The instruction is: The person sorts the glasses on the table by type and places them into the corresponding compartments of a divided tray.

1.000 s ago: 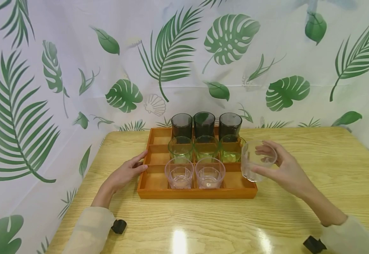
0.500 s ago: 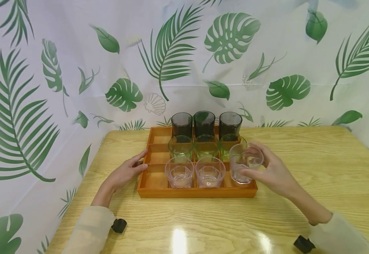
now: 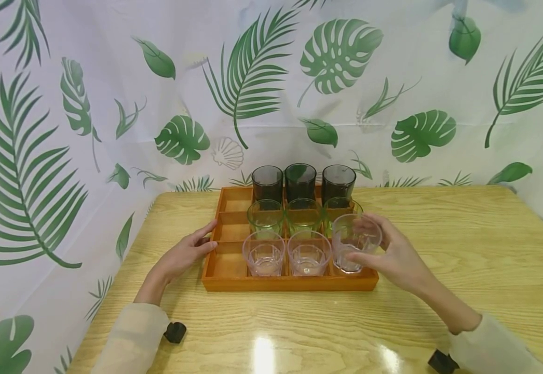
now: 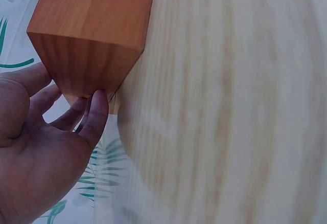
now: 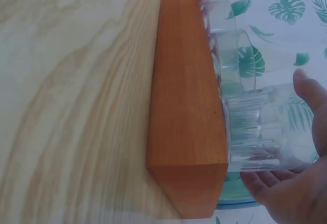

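An orange wooden tray (image 3: 234,283) with compartments lies on the table. Its back row has three dark glasses (image 3: 300,182), the middle row three green glasses (image 3: 265,215), the front row two clear glasses (image 3: 263,253). My right hand (image 3: 383,249) grips a third clear glass (image 3: 353,244), upright in the front right compartment; the right wrist view shows this clear glass (image 5: 255,127) beside the tray wall (image 5: 186,106). With straight fingers my left hand (image 3: 185,254) rests against the tray's left side; in the left wrist view its fingers (image 4: 94,114) touch the tray corner (image 4: 92,55).
The light wooden table (image 3: 299,327) stretches around the tray. A leaf-patterned curtain (image 3: 112,104) hangs behind and to the left. The tray's left column of compartments (image 3: 227,265) holds nothing. Small black wrist devices (image 3: 175,332) sit at both sleeves.
My right hand has carried the clear glass from beside the tray's right edge leftward and down into the front right compartment. The left hand has stayed put.
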Motion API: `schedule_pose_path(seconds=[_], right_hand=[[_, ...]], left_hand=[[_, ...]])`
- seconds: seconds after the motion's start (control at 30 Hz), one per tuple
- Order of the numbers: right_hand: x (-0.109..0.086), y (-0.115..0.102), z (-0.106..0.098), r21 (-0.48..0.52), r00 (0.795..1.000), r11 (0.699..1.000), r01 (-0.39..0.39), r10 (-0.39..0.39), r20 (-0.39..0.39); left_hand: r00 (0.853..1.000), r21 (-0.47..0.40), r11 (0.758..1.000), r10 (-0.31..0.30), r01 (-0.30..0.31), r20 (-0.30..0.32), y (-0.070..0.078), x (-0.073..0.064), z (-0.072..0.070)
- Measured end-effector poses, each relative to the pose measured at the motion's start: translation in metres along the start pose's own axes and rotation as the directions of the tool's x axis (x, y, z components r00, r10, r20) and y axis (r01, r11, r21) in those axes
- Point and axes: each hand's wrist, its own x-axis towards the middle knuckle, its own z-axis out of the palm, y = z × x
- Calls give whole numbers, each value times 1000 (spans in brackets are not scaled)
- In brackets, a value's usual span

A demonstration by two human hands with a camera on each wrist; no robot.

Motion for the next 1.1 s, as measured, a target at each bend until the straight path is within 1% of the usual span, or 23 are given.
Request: schedule_pose_path(seconds=[0.17, 0.4, 0.47, 0.57, 0.7, 0.77, 1.1], right_hand=[[-3, 2, 2, 1, 1000, 1000, -28, 28, 9], [-6, 7, 3, 10, 999, 999, -42, 42, 24], [-7, 8, 2, -10, 998, 998, -58, 58, 32], [-8, 11, 1, -64, 995, 994, -83, 87, 54], [-10, 16, 2, -158, 988, 981, -112, 126, 85], [-11, 18, 3, -182, 987, 976, -115, 134, 93], [-12, 18, 3, -194, 986, 974, -119, 138, 88]], left_hand=[[1000, 10, 1000, -3, 3, -1, 0, 0, 0], [1000, 11, 1000, -3, 3, 3, -3, 1, -1], [1000, 10, 1000, -4, 4, 1, -3, 1, -1], [1000, 13, 1000, -3, 3, -2, -3, 1, -1], [1000, 21, 1000, -8, 8, -4, -2, 1, 0], [1000, 21, 1000, -12, 12, -5, -2, 0, 0], [1000, 17, 1000, -17, 17, -4, -1, 0, 0]])
